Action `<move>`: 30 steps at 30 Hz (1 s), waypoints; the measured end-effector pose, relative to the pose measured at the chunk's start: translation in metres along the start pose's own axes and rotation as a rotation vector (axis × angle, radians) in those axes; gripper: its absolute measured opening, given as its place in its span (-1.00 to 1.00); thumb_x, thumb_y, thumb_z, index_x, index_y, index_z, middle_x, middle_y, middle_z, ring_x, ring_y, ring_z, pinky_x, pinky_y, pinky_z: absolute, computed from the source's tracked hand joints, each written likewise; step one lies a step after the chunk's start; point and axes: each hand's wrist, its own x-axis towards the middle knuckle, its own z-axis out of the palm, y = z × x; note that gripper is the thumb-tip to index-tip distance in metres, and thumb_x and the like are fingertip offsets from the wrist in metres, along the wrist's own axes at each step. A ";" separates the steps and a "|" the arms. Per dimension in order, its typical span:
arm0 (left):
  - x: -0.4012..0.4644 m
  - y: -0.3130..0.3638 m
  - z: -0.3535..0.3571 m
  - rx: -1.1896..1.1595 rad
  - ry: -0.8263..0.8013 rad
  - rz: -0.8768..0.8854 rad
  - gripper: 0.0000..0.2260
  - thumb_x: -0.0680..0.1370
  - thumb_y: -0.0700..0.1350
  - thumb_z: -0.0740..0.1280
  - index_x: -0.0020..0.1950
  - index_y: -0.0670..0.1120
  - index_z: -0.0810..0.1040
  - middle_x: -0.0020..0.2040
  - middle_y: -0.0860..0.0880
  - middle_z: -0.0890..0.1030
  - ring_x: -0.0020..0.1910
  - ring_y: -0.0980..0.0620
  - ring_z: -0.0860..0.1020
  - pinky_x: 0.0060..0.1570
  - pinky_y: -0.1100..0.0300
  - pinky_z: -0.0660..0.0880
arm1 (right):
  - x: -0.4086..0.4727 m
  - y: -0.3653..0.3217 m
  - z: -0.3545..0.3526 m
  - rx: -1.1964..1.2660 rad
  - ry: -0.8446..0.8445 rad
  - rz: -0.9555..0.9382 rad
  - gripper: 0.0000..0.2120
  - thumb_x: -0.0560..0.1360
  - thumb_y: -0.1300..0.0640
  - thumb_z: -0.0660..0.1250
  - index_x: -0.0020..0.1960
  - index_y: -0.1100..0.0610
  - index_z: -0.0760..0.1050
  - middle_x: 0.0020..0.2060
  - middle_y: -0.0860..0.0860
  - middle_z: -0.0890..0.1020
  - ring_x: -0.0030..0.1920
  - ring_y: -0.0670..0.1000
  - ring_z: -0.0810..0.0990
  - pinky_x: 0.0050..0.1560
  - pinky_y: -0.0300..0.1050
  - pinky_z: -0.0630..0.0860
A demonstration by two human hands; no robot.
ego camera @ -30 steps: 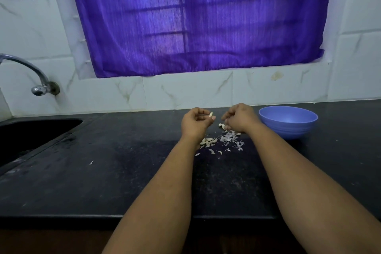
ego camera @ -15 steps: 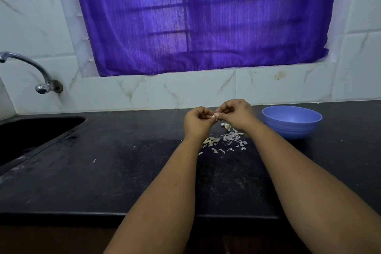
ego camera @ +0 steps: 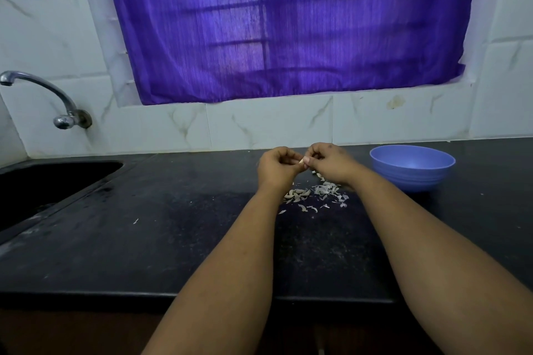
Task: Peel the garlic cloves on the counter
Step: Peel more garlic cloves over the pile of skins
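Held above the counter (ego camera: 144, 239), the garlic clove (ego camera: 301, 161) could pop loose if the left hand (ego camera: 278, 166), curled round its hidden end, slackens while the right hand (ego camera: 328, 163) picks at the skin. It could land among the peel scraps (ego camera: 317, 194) below. Only a pale tip shows, pinched between both hands. A blue bowl (ego camera: 412, 167) sits to the right.

Left hand (ego camera: 277, 167) and right hand (ego camera: 331, 163) curled, fingertips meeting, forearms outstretched.
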 end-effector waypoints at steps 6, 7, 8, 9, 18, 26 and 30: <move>0.002 -0.004 0.001 0.038 0.025 -0.001 -0.83 0.34 -0.28 0.56 -0.23 -0.12 0.59 -0.27 -0.12 0.68 -0.21 -0.05 0.68 -0.10 0.11 0.63 | 0.000 0.001 0.002 0.011 -0.052 0.034 -0.81 0.62 0.11 0.20 -0.17 0.01 0.43 -0.22 -0.01 0.54 -0.20 -0.01 0.45 -0.12 -0.11 0.39; 0.003 -0.005 0.002 0.039 0.035 -0.007 -0.83 0.34 -0.27 0.56 -0.21 -0.13 0.60 -0.27 -0.10 0.67 -0.20 -0.06 0.68 -0.08 0.07 0.63 | 0.001 0.000 0.003 -0.001 -0.056 0.036 -0.82 0.63 0.10 0.18 -0.16 0.01 0.42 -0.20 -0.01 0.53 -0.20 -0.02 0.44 -0.13 -0.12 0.39; 0.003 -0.005 0.003 0.039 0.045 -0.016 -0.82 0.34 -0.26 0.56 -0.17 -0.14 0.60 -0.29 -0.07 0.66 -0.21 -0.04 0.67 -0.06 0.05 0.63 | 0.000 -0.001 0.003 -0.006 -0.058 0.038 -0.82 0.63 0.09 0.17 -0.15 0.00 0.41 -0.19 0.00 0.52 -0.19 -0.02 0.44 -0.14 -0.11 0.38; 0.004 -0.006 0.004 0.040 0.053 -0.027 -0.80 0.34 -0.26 0.55 -0.12 -0.14 0.60 -0.30 -0.03 0.65 -0.23 0.00 0.65 -0.06 0.06 0.62 | 0.001 -0.001 0.003 -0.003 -0.058 0.040 -0.81 0.63 0.09 0.16 -0.15 0.00 0.40 -0.18 0.00 0.52 -0.19 -0.01 0.43 -0.13 -0.11 0.38; 0.006 -0.008 0.003 -0.035 0.056 -0.051 -0.85 0.37 -0.27 0.55 -0.18 -0.12 0.61 -0.27 -0.04 0.59 -0.22 0.05 0.56 -0.02 0.09 0.60 | -0.001 -0.004 0.004 0.062 -0.067 0.098 -0.80 0.63 0.09 0.17 -0.16 -0.03 0.42 -0.11 0.03 0.56 -0.02 0.05 0.51 0.11 0.09 0.50; 0.003 -0.003 0.004 -0.266 -0.057 -0.083 -0.85 0.41 -0.43 0.44 -0.19 -0.20 0.58 -0.25 -0.10 0.60 -0.23 0.06 0.59 -0.15 0.29 0.57 | -0.001 -0.007 0.003 0.216 -0.058 0.160 -0.84 0.62 0.15 0.16 -0.12 0.07 0.44 -0.13 0.01 0.54 -0.17 -0.05 0.50 -0.12 -0.05 0.42; 0.003 -0.001 0.004 -0.283 -0.052 -0.102 -0.84 0.40 -0.43 0.45 -0.20 -0.19 0.58 -0.25 -0.10 0.62 -0.22 0.03 0.60 -0.09 0.22 0.59 | -0.001 -0.008 0.003 0.227 -0.023 0.164 -0.84 0.59 0.16 0.15 -0.12 0.11 0.45 -0.14 0.05 0.54 -0.19 -0.04 0.51 -0.10 -0.04 0.44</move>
